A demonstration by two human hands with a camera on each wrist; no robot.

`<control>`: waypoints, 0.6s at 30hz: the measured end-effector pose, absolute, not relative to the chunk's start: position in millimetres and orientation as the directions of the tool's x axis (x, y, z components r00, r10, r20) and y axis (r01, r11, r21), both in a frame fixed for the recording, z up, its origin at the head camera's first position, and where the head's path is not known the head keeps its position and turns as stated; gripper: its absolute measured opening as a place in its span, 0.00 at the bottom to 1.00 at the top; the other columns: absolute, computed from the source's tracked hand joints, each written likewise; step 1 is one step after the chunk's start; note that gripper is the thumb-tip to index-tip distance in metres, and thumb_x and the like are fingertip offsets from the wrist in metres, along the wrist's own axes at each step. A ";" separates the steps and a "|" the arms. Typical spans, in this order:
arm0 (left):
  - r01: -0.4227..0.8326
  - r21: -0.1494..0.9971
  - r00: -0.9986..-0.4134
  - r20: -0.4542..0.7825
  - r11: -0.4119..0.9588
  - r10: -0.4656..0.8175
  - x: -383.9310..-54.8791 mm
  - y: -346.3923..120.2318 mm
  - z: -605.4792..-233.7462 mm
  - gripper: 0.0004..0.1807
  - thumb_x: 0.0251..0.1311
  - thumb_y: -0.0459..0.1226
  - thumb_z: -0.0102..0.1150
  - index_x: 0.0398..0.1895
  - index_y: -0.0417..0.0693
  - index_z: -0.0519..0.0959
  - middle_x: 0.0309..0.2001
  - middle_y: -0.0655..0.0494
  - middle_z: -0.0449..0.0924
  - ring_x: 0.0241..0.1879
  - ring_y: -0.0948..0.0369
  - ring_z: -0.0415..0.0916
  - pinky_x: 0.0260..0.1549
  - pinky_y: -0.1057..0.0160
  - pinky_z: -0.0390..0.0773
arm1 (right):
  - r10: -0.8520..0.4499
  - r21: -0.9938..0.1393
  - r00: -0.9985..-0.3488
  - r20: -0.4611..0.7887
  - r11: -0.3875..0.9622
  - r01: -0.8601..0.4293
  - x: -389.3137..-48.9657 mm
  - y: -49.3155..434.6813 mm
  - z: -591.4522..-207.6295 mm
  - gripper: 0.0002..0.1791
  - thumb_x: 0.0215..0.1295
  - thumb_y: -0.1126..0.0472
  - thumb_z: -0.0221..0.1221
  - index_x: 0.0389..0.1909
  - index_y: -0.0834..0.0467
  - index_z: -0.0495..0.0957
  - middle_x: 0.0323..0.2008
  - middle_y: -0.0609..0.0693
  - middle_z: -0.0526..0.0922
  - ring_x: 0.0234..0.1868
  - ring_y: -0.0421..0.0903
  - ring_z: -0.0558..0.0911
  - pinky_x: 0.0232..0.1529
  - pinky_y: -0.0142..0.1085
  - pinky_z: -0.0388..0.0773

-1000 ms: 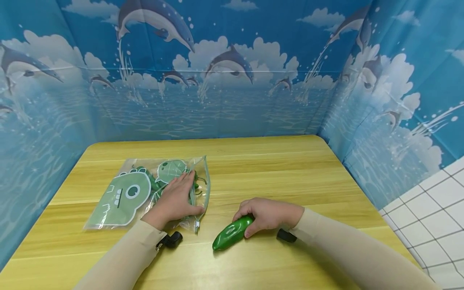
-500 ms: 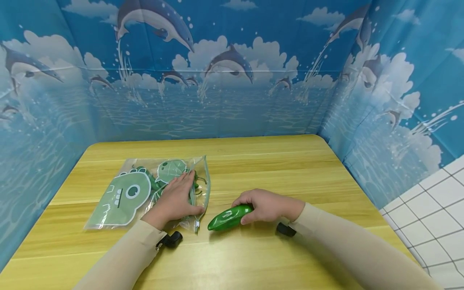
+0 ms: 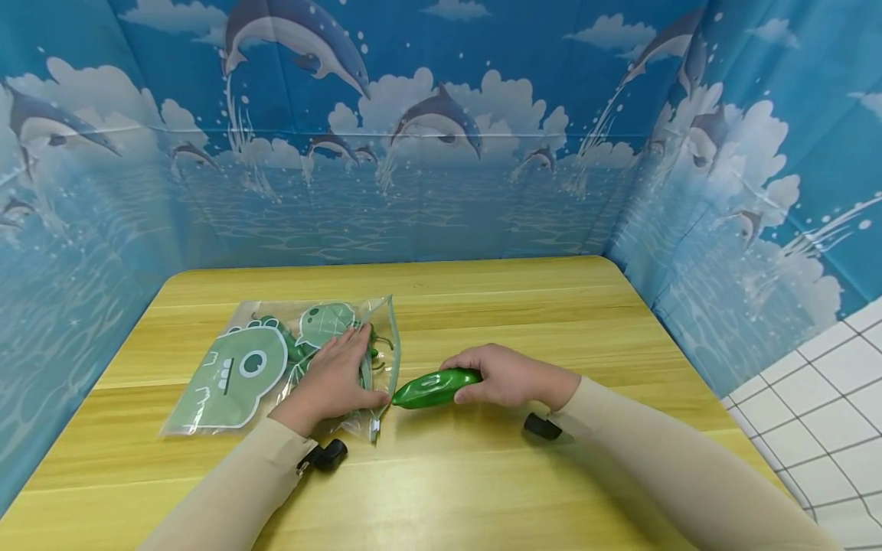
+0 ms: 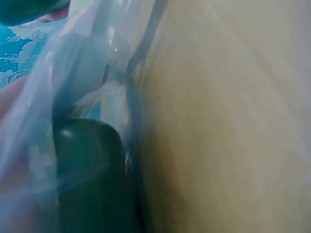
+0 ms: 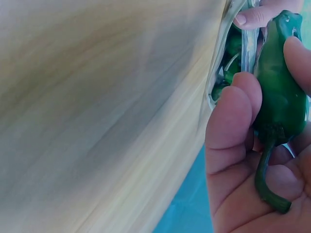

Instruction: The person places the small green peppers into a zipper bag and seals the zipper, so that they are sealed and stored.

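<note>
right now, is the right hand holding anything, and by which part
The right hand holds the pepper by the stem end of its body.

Glossy smooth green pepper (image 3: 429, 390), clear shiny plastic bag (image 3: 200, 398), wood-grain table (image 3: 510, 306) with slight sheen

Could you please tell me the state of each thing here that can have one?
Plastic bag: lying on the table, mouth open.
Zip slider: at the near end of the bag's mouth.
Green pepper: held, stem attached, its tip towards the bag's mouth.
Bagged peppers: inside, only partly visible.
Left hand: resting on the bag.
Right hand: gripping the green pepper.
</note>
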State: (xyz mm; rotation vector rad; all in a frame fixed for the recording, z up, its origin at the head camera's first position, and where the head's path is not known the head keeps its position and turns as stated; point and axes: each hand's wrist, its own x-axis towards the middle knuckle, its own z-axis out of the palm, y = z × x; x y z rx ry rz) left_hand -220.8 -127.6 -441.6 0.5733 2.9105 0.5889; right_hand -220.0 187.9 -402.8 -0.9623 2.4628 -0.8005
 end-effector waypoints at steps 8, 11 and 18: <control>0.338 0.405 -0.922 -0.040 0.849 0.386 -220.2 -127.4 -441.2 0.71 0.53 0.63 0.74 0.87 0.42 0.41 0.86 0.44 0.43 0.86 0.45 0.39 0.83 0.38 0.42 | -0.657 -0.612 -0.743 -0.129 0.642 -0.462 -224.8 187.0 -399.0 0.25 0.72 0.54 0.68 0.68 0.49 0.80 0.51 0.44 0.86 0.41 0.39 0.81 0.43 0.35 0.79; 0.335 0.410 -0.922 -0.043 0.848 0.385 -220.2 -127.3 -441.2 0.71 0.53 0.63 0.74 0.87 0.42 0.40 0.86 0.45 0.43 0.86 0.45 0.39 0.83 0.39 0.42 | -0.638 -0.598 -0.759 -0.126 0.660 -0.456 -226.5 186.1 -397.3 0.27 0.72 0.54 0.67 0.71 0.50 0.78 0.50 0.45 0.86 0.40 0.40 0.80 0.40 0.35 0.79; 0.332 0.411 -0.922 -0.048 0.849 0.383 -219.9 -127.1 -440.8 0.71 0.53 0.63 0.75 0.87 0.42 0.40 0.86 0.45 0.43 0.86 0.46 0.39 0.83 0.39 0.41 | -0.597 -0.564 -0.793 -0.121 0.699 -0.440 -232.2 182.4 -397.0 0.29 0.74 0.52 0.66 0.73 0.53 0.76 0.57 0.49 0.86 0.46 0.38 0.83 0.44 0.36 0.81</control>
